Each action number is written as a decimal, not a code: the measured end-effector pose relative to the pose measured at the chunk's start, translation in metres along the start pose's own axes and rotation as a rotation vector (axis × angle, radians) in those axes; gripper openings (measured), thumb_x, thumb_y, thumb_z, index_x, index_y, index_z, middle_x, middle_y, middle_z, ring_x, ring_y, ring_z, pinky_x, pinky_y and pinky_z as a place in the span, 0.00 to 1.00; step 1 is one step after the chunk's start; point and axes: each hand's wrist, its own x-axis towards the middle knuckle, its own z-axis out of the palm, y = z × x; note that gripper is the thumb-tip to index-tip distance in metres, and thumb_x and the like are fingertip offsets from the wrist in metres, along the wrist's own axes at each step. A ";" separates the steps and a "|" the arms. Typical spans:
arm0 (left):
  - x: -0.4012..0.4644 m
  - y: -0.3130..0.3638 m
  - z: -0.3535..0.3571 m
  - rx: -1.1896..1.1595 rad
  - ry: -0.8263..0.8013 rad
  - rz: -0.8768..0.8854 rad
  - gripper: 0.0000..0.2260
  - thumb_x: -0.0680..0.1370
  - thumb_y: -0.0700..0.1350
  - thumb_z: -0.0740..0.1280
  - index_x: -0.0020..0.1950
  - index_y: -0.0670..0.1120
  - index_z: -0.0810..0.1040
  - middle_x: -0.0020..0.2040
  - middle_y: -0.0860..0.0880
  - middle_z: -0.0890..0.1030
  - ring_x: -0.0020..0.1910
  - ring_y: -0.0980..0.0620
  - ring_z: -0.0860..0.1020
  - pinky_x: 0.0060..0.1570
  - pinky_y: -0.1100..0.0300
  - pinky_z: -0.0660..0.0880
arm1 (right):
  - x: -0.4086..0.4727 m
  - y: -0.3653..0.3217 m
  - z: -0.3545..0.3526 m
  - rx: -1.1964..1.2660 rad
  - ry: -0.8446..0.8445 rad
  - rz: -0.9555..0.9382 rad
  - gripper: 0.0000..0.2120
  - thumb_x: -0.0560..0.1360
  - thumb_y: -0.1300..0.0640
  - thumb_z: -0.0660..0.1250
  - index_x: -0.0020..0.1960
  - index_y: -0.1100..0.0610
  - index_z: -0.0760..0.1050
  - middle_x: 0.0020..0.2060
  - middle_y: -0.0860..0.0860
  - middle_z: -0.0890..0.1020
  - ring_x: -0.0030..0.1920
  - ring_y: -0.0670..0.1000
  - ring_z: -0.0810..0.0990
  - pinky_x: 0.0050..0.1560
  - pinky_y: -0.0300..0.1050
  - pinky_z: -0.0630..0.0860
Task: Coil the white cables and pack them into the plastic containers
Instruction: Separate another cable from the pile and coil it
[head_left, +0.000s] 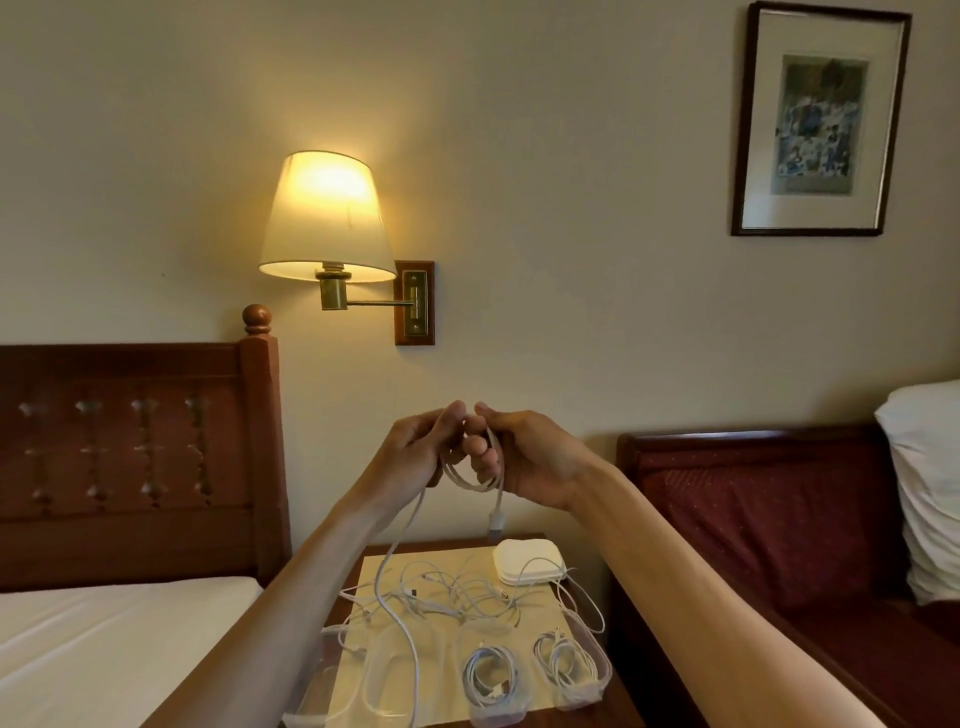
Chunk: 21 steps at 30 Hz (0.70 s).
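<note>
Now a white cable (470, 475) is gripped by the left hand (415, 449) and right hand (524, 457), and its loops should be kept small and even.

Left arm hides leftmost container (332, 691); bottom edge crops container row; framed print (815, 124) blurred.

Bedroom, prob. hotel/guest rm: wooden headboard (130, 447) w/ white mattress (104, 639), lit wall lamp (327, 223), framed picture (818, 122), nightstand (618, 696) btwn bed and red sofa (769, 519).
</note>
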 end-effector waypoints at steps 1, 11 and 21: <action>-0.001 0.001 -0.001 -0.060 -0.017 -0.019 0.16 0.82 0.52 0.58 0.48 0.44 0.81 0.35 0.50 0.80 0.40 0.52 0.80 0.47 0.56 0.76 | 0.001 0.002 0.002 0.037 -0.016 0.007 0.20 0.85 0.52 0.50 0.40 0.57 0.72 0.32 0.52 0.75 0.30 0.46 0.72 0.32 0.36 0.73; 0.003 -0.005 0.003 -0.079 0.140 -0.018 0.18 0.79 0.59 0.62 0.44 0.46 0.81 0.34 0.41 0.69 0.30 0.48 0.65 0.31 0.56 0.64 | 0.008 0.005 0.004 0.148 -0.004 -0.063 0.15 0.84 0.54 0.54 0.44 0.58 0.73 0.26 0.48 0.70 0.25 0.44 0.66 0.27 0.36 0.67; -0.029 -0.062 0.010 0.051 0.115 -0.071 0.19 0.83 0.55 0.57 0.36 0.45 0.69 0.30 0.50 0.63 0.27 0.53 0.59 0.28 0.55 0.56 | 0.002 -0.013 0.002 0.222 0.091 -0.163 0.16 0.84 0.55 0.54 0.40 0.57 0.72 0.26 0.48 0.72 0.26 0.45 0.71 0.28 0.37 0.73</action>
